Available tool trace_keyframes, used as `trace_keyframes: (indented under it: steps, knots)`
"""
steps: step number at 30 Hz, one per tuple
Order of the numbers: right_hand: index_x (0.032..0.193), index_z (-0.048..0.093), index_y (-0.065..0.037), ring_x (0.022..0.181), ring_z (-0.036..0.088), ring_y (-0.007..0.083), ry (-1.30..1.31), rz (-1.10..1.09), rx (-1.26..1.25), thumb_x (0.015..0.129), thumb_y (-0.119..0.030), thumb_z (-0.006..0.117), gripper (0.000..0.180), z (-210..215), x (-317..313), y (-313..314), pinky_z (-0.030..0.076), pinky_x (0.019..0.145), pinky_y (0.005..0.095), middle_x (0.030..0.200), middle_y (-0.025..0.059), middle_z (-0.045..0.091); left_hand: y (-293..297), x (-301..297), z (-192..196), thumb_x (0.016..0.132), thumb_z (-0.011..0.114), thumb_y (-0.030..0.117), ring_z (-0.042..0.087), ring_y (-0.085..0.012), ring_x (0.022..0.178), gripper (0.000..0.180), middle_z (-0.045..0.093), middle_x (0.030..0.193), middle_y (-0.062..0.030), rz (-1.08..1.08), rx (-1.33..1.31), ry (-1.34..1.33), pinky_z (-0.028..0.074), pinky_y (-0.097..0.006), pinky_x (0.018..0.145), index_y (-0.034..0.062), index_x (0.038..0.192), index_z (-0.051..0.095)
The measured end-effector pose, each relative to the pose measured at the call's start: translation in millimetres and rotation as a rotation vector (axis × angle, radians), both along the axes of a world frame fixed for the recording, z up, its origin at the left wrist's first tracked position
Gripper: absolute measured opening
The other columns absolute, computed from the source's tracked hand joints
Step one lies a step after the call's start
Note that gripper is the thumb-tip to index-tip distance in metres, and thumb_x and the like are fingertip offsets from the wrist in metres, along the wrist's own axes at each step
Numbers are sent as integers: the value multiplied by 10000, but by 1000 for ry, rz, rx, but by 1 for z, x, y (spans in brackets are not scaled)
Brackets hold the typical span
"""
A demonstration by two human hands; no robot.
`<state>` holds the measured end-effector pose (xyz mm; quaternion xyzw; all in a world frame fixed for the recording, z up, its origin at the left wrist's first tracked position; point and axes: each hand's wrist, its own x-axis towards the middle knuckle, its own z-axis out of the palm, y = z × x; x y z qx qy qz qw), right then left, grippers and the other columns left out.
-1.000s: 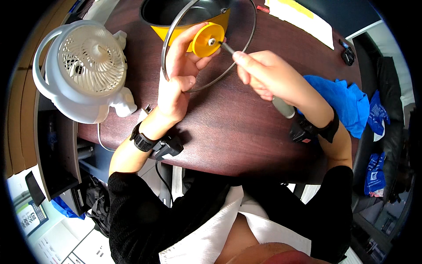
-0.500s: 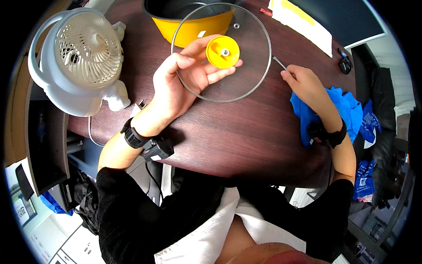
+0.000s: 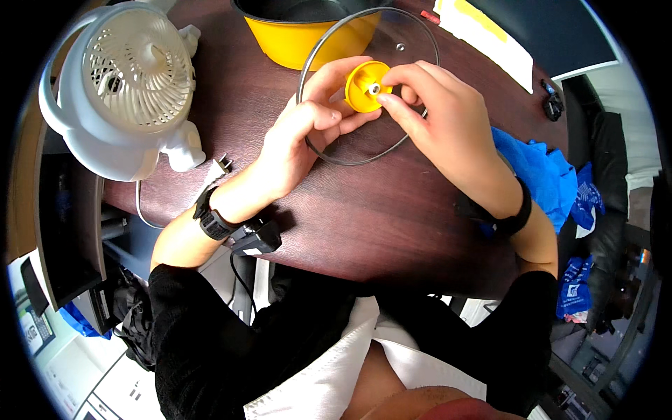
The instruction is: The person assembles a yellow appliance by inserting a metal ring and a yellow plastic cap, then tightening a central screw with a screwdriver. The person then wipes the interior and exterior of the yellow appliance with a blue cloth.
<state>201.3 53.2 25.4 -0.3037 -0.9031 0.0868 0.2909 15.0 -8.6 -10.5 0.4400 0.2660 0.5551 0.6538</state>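
Note:
My left hand (image 3: 297, 133) holds a round glass lid (image 3: 378, 143) with a steel rim, tilted above the table. Its fingers curl around the yellow knob (image 3: 359, 98), whose hollow side faces me. In the knob's middle sits a small silver screw (image 3: 374, 89). My right hand (image 3: 448, 115) reaches over the lid, thumb and forefinger closed in a pinch on that screw. A small metal-ringed vent (image 3: 400, 47) shows in the glass. Whether the right palm holds anything more cannot be seen.
A yellow pot (image 3: 287, 42) with a dark inside stands beyond the lid. To the left are a white fan (image 3: 133, 84) and a power plug (image 3: 217, 170). Blue cloth (image 3: 539, 178) lies by my right forearm. Papers (image 3: 490, 38) and a monitor (image 3: 553, 31) are at the far right.
My right hand has come left from beside the lid to the knob's middle. The thin metal rod it held no longer shows. The lid has shifted slightly right and tilted more.

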Motion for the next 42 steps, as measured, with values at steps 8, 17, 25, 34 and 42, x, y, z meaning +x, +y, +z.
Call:
trace_keyframes:
  steps: [8,17,25,34,42]
  knots:
    - [866,609,-75,634,643,239,-21,-74,-14,821,-159,702,134,-7,-12,-4,503,556,310,771,70,641,-4,1,0,742,457,244,392,-278,1334,762,326,1473,-149,34,65,206,255,-440,1143,36,1453,275]
    - [899,627,-52,616,660,244,54,-145,-155,868,-175,669,134,-8,-17,-12,509,542,307,752,101,663,-3,-5,-1,722,529,115,402,-326,1268,692,395,1326,-192,197,424,523,345,-379,1052,3,1381,349]
    - [898,640,-18,562,635,177,186,-135,-510,905,-188,634,171,3,-16,-17,476,525,267,666,92,640,-5,-7,3,687,524,105,381,-346,1286,726,377,1348,-202,168,499,522,312,-388,1075,0,1383,346]
    - [889,640,-20,533,595,134,240,-131,-454,889,-172,662,154,0,-21,-16,450,504,235,645,72,622,-7,-6,7,675,524,115,409,-332,1266,727,396,1338,-196,188,405,445,333,-389,1061,-4,1374,364]
    - [872,643,-26,562,611,97,297,-96,-447,846,-126,696,117,-7,-26,-18,465,518,208,662,46,637,-4,-8,4,658,533,138,509,-309,1092,658,477,1214,-173,298,459,514,419,-377,939,-1,1295,442]
